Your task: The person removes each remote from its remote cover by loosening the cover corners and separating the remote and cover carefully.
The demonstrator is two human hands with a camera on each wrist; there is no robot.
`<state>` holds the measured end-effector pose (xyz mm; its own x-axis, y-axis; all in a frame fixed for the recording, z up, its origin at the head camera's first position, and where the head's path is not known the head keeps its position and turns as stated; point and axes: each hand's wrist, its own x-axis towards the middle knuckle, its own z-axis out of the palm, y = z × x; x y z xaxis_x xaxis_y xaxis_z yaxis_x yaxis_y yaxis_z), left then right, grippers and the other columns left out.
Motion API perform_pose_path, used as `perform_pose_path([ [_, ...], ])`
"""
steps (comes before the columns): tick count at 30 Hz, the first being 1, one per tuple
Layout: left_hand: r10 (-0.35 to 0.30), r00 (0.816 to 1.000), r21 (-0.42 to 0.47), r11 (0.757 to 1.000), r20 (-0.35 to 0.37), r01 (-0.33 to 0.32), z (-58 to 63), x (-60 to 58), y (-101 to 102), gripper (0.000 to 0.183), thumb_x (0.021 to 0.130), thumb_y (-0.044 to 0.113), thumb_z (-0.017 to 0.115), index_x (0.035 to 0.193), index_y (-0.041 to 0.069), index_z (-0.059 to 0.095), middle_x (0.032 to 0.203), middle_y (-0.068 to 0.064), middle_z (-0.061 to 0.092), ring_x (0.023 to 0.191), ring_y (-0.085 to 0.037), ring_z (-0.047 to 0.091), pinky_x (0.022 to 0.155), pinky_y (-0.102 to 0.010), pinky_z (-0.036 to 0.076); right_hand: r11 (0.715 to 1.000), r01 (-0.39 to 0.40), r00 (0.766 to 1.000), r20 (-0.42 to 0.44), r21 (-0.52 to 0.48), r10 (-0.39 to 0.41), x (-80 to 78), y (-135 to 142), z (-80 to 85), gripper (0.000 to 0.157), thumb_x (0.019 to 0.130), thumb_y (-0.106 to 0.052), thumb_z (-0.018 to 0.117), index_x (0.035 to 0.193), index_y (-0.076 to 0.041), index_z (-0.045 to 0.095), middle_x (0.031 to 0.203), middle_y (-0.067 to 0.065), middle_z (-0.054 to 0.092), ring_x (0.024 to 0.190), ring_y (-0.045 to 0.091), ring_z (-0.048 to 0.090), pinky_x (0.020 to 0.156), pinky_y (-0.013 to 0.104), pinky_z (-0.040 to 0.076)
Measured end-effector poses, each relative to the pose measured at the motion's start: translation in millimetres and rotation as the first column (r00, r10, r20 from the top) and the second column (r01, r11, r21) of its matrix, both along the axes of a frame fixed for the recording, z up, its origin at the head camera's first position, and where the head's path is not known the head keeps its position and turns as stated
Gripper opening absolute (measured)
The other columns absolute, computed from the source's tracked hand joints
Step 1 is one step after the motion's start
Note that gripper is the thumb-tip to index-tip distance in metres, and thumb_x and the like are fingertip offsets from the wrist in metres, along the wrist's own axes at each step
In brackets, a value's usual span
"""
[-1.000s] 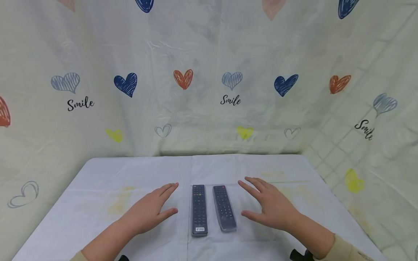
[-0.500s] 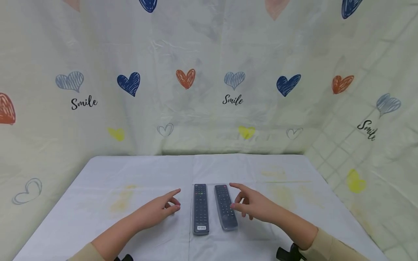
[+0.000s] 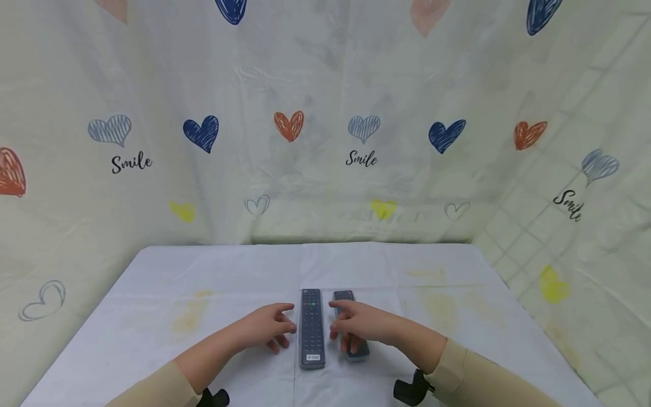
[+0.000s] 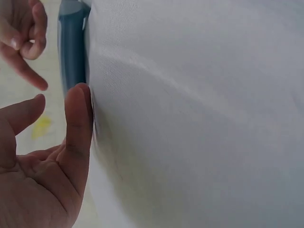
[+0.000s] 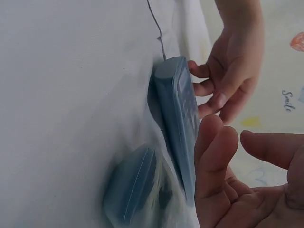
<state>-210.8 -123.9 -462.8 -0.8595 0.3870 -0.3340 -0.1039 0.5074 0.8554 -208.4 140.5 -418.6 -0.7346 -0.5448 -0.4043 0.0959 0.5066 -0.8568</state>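
Two dark remote controls lie on the white-covered table. The left remote control [image 3: 312, 328] stands lengthwise with a white label at its near end. Beside it, the right remote control [image 3: 358, 353] is slightly slanted and mostly hidden under my right hand [image 3: 365, 322]. That hand hovers over it with the index finger stretched out and the other fingers loosely bent, holding nothing. My left hand [image 3: 267, 327] is close by the left remote's left side, fingers relaxed and bare of any object. In the right wrist view, the nearer remote control [image 5: 135, 183] has a clear, shiny wrap.
The table [image 3: 213, 271] has a white cloth with folds and faint yellow patches. Behind it hangs a pale curtain [image 3: 325, 181] printed with hearts and "Smile". A dark wrist-worn device [image 3: 413, 388] sits at my right sleeve.
Both hands have moved inward, toward the remotes. The fingers, spread wide before, are now loosely bent with index fingers extended. My right hand now covers the right remote; both remotes stay in place.
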Motion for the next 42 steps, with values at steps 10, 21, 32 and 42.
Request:
perform_pose_path([
  [10,0.002,1.0,-0.045,0.999,-0.011,-0.003,-0.8,2.8,17.1,0.065,0.092,0.016,0.069,0.146,-0.006,0.041,0.085,-0.004,0.066,0.063,-0.019,0.067,0.054,-0.032,0.056,0.985,0.015,1.0,-0.006,0.17,-0.015,-1.9,-24.5,-8.2,0.065,0.096,-0.014,0.063,0.147,0.011,0.031,0.083,0.008,0.072,0.054,0.015,0.063,0.046,0.026,0.052],
  [21,0.042,0.999,0.026,0.999,0.015,-0.042,-0.4,9.5,24.8,0.069,0.091,0.007,0.067,0.149,-0.006,0.033,0.087,-0.007,0.066,0.066,-0.021,0.068,0.056,-0.033,0.057,0.978,0.081,0.996,0.011,0.192,-0.085,5.7,-38.8,-11.3,0.057,0.099,-0.014,0.057,0.148,0.005,0.035,0.082,0.009,0.069,0.062,0.027,0.07,0.048,0.032,0.055],
  [32,0.179,0.98,0.142,0.976,-0.091,-0.165,6.9,12.2,30.5,0.072,0.094,0.009,0.064,0.156,0.013,0.028,0.114,-0.015,0.059,0.074,-0.021,0.066,0.058,-0.036,0.057,0.978,0.199,0.943,-0.283,0.065,-0.173,9.1,-34.6,-12.8,0.058,0.1,-0.018,0.058,0.152,-0.003,0.035,0.097,0.007,0.066,0.07,0.022,0.068,0.06,0.038,0.057],
  [42,0.243,0.944,0.215,0.957,-0.224,-0.195,22.2,14.2,35.1,0.073,0.097,0.015,0.065,0.157,0.028,0.025,0.132,-0.018,0.057,0.087,-0.018,0.066,0.068,-0.034,0.058,0.917,0.298,0.884,-0.284,-0.265,-0.37,-6.5,-24.3,-13.8,0.051,0.1,-0.016,0.06,0.148,-0.015,0.044,0.108,0.011,0.07,0.088,0.021,0.07,0.067,0.037,0.06],
])
